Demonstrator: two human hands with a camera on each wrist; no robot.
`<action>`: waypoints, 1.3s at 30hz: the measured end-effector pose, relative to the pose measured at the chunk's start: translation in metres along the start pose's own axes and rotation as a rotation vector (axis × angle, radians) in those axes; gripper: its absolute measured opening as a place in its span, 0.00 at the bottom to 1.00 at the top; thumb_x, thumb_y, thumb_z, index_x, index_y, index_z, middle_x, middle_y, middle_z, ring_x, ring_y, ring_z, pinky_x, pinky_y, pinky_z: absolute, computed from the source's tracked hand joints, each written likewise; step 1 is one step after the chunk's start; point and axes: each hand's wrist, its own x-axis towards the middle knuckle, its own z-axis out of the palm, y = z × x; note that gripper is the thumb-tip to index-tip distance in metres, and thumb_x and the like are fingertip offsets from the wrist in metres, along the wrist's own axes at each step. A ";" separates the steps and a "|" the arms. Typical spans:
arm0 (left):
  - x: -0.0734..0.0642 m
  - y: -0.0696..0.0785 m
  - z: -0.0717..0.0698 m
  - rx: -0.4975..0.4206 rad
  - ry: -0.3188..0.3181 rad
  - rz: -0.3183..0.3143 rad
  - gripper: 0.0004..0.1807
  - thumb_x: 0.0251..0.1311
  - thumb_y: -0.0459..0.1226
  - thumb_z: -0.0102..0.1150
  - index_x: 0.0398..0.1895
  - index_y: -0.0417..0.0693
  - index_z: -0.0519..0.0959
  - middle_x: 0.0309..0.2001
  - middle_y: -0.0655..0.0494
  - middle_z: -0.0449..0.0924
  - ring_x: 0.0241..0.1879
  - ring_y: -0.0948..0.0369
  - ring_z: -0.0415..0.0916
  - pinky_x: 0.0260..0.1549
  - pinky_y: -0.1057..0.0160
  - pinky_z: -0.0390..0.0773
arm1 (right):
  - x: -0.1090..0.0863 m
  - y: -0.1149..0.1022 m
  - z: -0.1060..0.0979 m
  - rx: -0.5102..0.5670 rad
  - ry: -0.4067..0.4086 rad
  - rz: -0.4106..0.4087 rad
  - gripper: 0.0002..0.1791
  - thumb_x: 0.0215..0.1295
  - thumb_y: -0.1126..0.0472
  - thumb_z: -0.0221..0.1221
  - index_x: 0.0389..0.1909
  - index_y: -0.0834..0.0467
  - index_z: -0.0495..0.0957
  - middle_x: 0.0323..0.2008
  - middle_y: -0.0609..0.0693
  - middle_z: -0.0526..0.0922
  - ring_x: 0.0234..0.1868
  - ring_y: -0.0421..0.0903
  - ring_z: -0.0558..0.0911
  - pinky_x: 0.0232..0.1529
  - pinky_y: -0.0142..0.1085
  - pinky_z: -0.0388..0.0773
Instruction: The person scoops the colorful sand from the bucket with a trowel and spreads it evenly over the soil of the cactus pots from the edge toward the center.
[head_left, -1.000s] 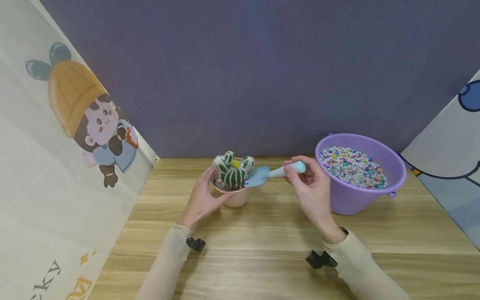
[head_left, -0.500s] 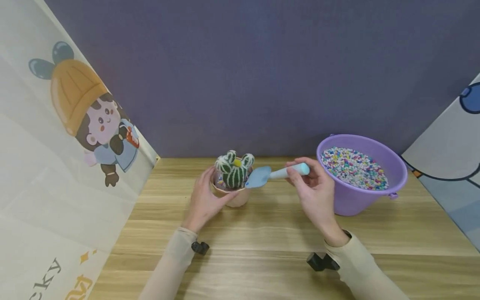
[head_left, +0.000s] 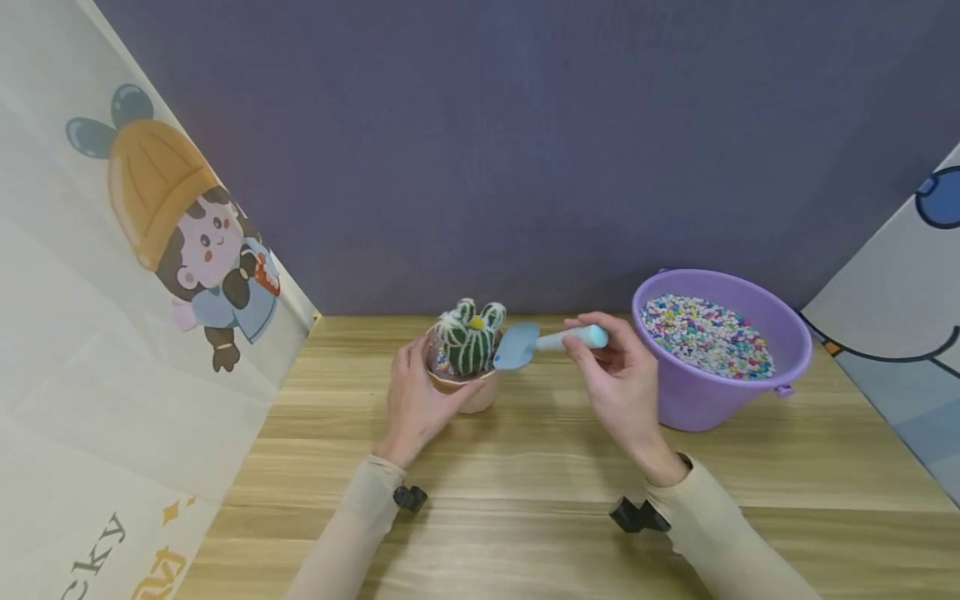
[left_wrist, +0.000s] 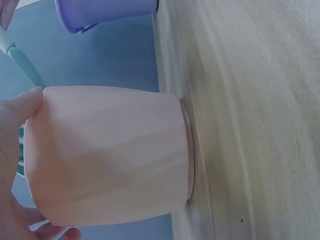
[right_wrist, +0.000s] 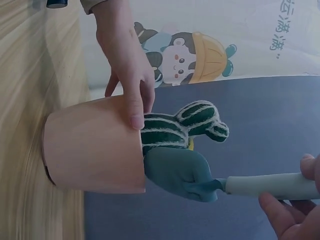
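Note:
My left hand (head_left: 427,396) grips a pale pink flower pot (left_wrist: 110,155) by its rim, thumb on the near side. In the pot stands a green-and-white fuzzy cactus (head_left: 468,346) with a yellow spot, amid colourful pebbles (head_left: 442,364). With thumb and fingers, my right hand (head_left: 618,379) holds the light-blue handle of a small trowel (right_wrist: 265,185). The trowel's blade (right_wrist: 177,172) points down at the pot's rim, beside the cactus. In the left wrist view the pot's base sits on the table, and most of the cactus is hidden behind the pot and hand.
A purple bucket (head_left: 697,408), partly filled with multicoloured pebbles (head_left: 705,333), stands right of my right hand on the wooden table (head_left: 525,500). A dark blue panel (head_left: 480,150) rises behind. A white panel with a cartoon figure (head_left: 202,242) borders the left side.
The left hand and the pot rim have shifted slightly right, and the cactus has turned a little. The trowel went slightly right, then back left and up, its blade staying at the rim.

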 end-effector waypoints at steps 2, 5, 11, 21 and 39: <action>-0.001 0.000 0.001 -0.001 0.002 0.000 0.64 0.46 0.71 0.75 0.82 0.50 0.61 0.72 0.46 0.67 0.69 0.49 0.69 0.68 0.44 0.77 | -0.001 0.002 0.001 -0.019 -0.006 -0.027 0.17 0.63 0.81 0.66 0.52 0.74 0.80 0.47 0.46 0.92 0.40 0.32 0.88 0.38 0.23 0.86; -0.002 -0.001 0.002 -0.005 0.008 0.003 0.64 0.46 0.71 0.76 0.82 0.51 0.61 0.72 0.46 0.66 0.69 0.49 0.69 0.69 0.44 0.77 | -0.004 0.003 0.002 -0.048 -0.023 -0.063 0.17 0.61 0.82 0.67 0.51 0.72 0.82 0.46 0.57 0.91 0.40 0.30 0.87 0.36 0.22 0.86; -0.002 -0.002 0.003 -0.020 0.014 0.007 0.64 0.47 0.69 0.76 0.83 0.51 0.60 0.71 0.45 0.66 0.69 0.48 0.68 0.68 0.44 0.77 | -0.007 0.000 0.004 -0.065 -0.049 -0.094 0.18 0.59 0.83 0.67 0.51 0.72 0.83 0.45 0.69 0.88 0.39 0.29 0.87 0.36 0.23 0.87; -0.003 0.001 0.002 -0.019 0.009 0.007 0.63 0.48 0.68 0.77 0.83 0.52 0.60 0.72 0.45 0.65 0.69 0.48 0.68 0.67 0.44 0.77 | -0.007 0.003 0.001 -0.059 -0.007 -0.063 0.18 0.60 0.83 0.67 0.51 0.72 0.82 0.44 0.68 0.89 0.38 0.30 0.87 0.35 0.24 0.86; -0.010 0.009 0.007 -0.178 0.354 0.212 0.42 0.50 0.51 0.80 0.65 0.39 0.75 0.59 0.43 0.76 0.52 0.49 0.75 0.48 0.50 0.83 | 0.010 -0.006 -0.045 0.274 0.104 0.182 0.15 0.72 0.75 0.61 0.56 0.76 0.74 0.47 0.54 0.92 0.48 0.46 0.91 0.49 0.35 0.90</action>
